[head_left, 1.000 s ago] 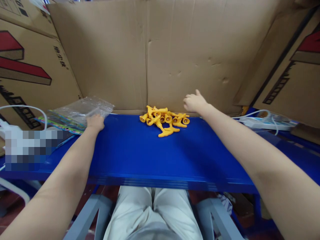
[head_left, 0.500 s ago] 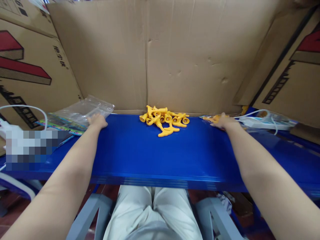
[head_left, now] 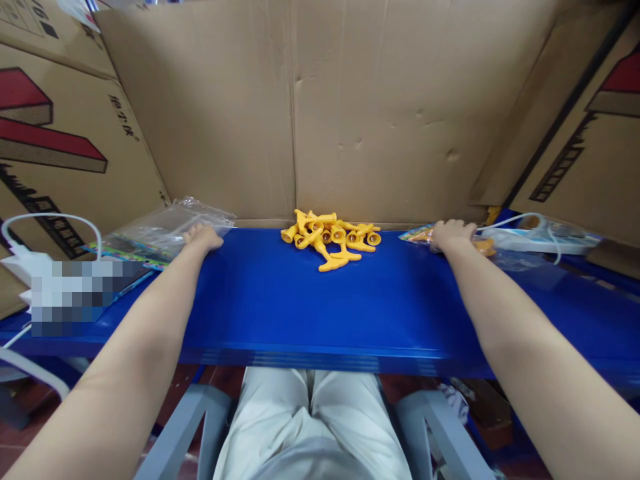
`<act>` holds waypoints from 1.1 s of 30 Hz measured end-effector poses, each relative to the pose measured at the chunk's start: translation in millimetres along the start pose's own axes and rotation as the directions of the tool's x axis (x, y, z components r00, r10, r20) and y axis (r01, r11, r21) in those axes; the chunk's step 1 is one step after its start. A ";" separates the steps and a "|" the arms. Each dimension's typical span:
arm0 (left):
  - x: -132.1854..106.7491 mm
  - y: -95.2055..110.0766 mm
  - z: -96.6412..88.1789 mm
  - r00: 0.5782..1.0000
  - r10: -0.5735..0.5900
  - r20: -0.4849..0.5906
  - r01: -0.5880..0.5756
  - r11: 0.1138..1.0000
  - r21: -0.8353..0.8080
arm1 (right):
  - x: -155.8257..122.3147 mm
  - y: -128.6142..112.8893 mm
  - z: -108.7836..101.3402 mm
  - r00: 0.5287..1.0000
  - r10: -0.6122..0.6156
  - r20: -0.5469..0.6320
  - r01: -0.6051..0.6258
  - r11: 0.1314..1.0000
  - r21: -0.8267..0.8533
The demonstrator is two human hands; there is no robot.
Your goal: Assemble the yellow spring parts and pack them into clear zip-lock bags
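Note:
My left hand (head_left: 203, 237) rests at the near right end of a clear plastic bag (head_left: 163, 223), its fingers spread on the film and the thumb side towards the middle. My right hand (head_left: 453, 233) lies over a clear packet with orange contents (head_left: 484, 247), fingers stretched forward across it; the palm side is hidden. Between my hands, against the cardboard at the back, sits a loose pile of yellow plastic T-shaped handles (head_left: 333, 237) with round hollow ends. Neither hand touches the pile.
A blue table (head_left: 310, 300) spans the view, with a tall cardboard panel (head_left: 360, 120) behind it. Printed cartons (head_left: 55, 153) flank both sides. White cables and a white power strip (head_left: 537, 241) lie at right; a white device (head_left: 47, 273), partly blurred out, stands at left.
My right hand has shifted slightly to cover more of the packet. My left hand stays on the plastic bag. The view has moved a little; the yellow pile looks the same.

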State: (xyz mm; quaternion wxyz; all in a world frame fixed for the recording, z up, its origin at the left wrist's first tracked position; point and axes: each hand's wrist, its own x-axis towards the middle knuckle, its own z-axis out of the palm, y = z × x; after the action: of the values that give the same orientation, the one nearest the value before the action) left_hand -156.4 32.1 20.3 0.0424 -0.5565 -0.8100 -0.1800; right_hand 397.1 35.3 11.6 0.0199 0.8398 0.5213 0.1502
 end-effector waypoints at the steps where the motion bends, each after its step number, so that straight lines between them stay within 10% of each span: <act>1: -1.8 2.6 -2.1 1.000 -0.014 -0.014 0.015 0.998 0.053 | -0.6 0.7 1.6 1.000 -0.013 -0.021 0.013 1.000 -0.011; 11: -15.6 48.2 -5.6 0.929 0.306 -0.207 -0.314 0.950 -0.006 | -16.8 3.1 3.8 0.956 -0.110 -0.272 0.097 0.993 -0.061; 19: -36.8 125.1 -0.5 0.855 0.510 -0.091 -0.512 0.805 -0.298 | -40.1 -31.9 -55.7 0.857 -0.237 -0.459 0.317 0.942 0.106; 24: -56.4 170.1 3.5 0.806 0.588 0.071 -0.354 0.574 -0.738 | -58.2 -76.4 -97.3 0.675 -0.389 -0.627 0.613 0.769 0.182; 29: -67.0 186.4 1.8 0.794 0.608 0.016 -0.171 0.249 -0.953 | -69.2 -126.8 -105.0 0.414 -0.530 -0.740 0.893 0.393 0.218; 33: -66.2 182.9 -3.7 0.820 0.566 0.079 0.064 0.047 -0.997 | -66.9 -151.2 -92.2 0.337 -0.513 -0.789 0.942 0.179 0.286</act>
State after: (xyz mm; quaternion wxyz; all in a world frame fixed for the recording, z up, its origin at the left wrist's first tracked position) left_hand 35.8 29.9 50.6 -0.5001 -0.6001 -0.3416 -0.5226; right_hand 212.9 33.8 55.4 -0.3812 0.3050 0.8640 0.1228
